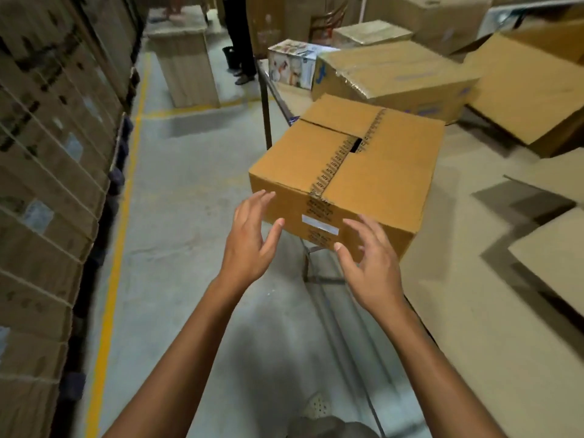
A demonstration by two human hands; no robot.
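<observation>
While the cardboard box (347,172) sits at the near corner of the desk (467,327), both hands are raised in front of its near face. Brown printed tape runs along its top seam and down that face, with a small dark gap where the flaps meet and a white label below the tape.

At the box's near left corner, the left hand (249,238) is held with fingers spread and slightly bent, holding nothing. Before the box's near right part, the right hand (369,260) is likewise empty, its fingers splayed and loosely curved. Whether any fingertip actually touches the cardboard cannot be told.

Behind the box lies a larger taped carton (392,71), and beside that, further behind and to the left, a white printed carton (292,63). Right of the box a big carton (531,90) rests tilted, and nearer on that side flat cardboard sheets (553,254) lie on the desk. Left of the box, across the grey floor with its yellow line (110,279), rises a wall of stacked cartons (47,153). Far behind the box, a person's legs (241,42) stand next to a tall wrapped stack (186,61).
</observation>
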